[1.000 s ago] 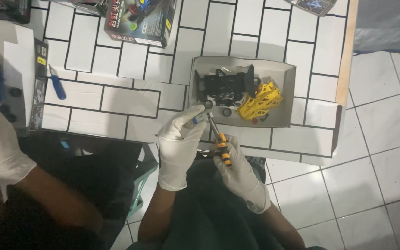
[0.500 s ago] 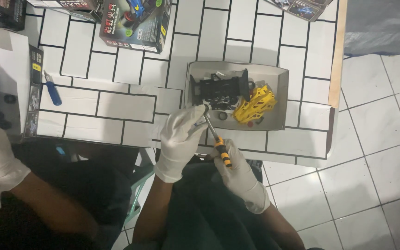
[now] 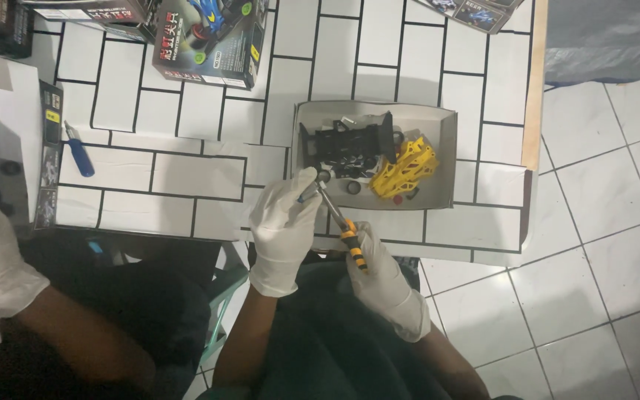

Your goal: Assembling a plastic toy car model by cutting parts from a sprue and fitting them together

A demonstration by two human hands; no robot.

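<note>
Spanning the tiled worktop [image 3: 187, 174], an open box [image 3: 446, 159] holds black and yellow parts; near it, gloved left hand [image 3: 284, 226] pinches a small part [image 3: 324, 176] while right hand [image 3: 379, 278] grips the screwdriver [image 3: 342, 226], its shaft slanting far-left onto that part.

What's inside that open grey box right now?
The grey box holds a black chassis frame, yellow plastic parts and a small black wheel. Whatever lies under the frame and yellow parts is hidden.
</note>
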